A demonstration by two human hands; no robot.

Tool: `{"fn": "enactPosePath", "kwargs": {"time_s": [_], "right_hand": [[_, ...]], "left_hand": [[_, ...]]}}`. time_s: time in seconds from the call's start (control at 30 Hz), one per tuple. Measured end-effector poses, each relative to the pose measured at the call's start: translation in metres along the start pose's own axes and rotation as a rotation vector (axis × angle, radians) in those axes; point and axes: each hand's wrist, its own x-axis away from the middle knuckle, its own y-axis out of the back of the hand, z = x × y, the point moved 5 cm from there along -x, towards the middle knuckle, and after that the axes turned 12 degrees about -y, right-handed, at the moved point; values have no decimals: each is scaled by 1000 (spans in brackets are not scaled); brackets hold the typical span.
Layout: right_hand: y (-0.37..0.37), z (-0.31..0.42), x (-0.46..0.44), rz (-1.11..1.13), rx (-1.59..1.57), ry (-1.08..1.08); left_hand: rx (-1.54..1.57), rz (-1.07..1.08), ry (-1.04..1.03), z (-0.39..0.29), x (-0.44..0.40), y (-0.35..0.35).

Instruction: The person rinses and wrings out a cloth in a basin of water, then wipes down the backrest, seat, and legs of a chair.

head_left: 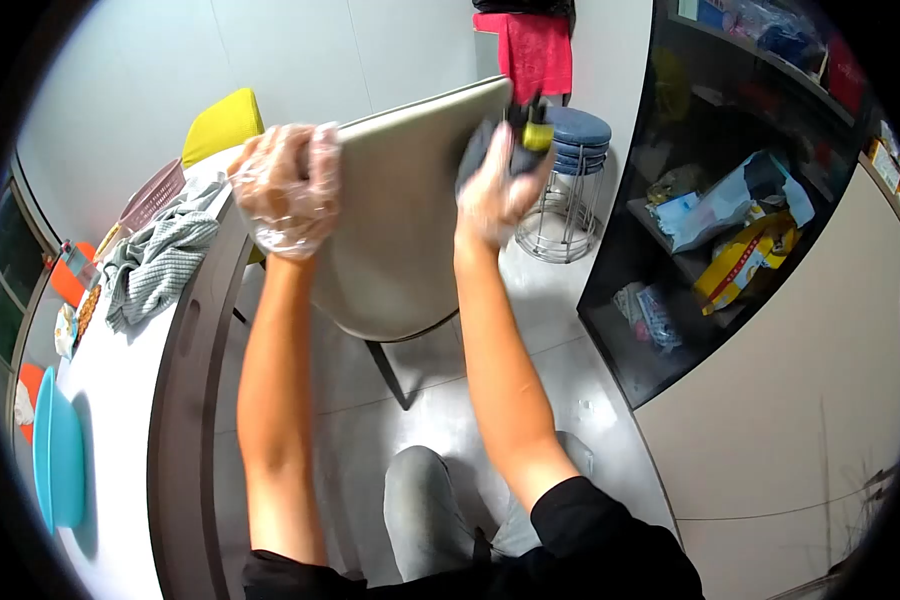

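A chair (405,210) with a pale grey-beige back stands in front of me. My left hand (292,190), in a clear plastic glove, is closed over the upper left edge of its backrest. My right hand (495,195), gloved too, is at the right side of the backrest with its fingers round a black object with a yellow part (537,137). Motion blur hides its exact kind. Whether it touches the backrest, I cannot tell.
Left is a white table (120,390) with a grey-green cloth (160,255), a pink basket (155,193) and a turquoise basin (58,450). Behind are a yellow chair (222,125) and stacked blue-topped stools (575,130). A dark glass-fronted cabinet (610,300) is on the right.
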Motion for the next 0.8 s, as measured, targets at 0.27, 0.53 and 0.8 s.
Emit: {"fn": "enactPosePath", "kwargs": {"time_s": [0.27,0.53,0.8], "right_hand": [[-84,88,48,269,133,774],[26,-138,108,167,358,308],[164,-289,149,-142,676,-715]], "left_hand": [[-67,188,-81,-10,-16,-1],[116,-4,42,-4,-2,-13],[-87,16,-59,-12,-3,-22]]}}
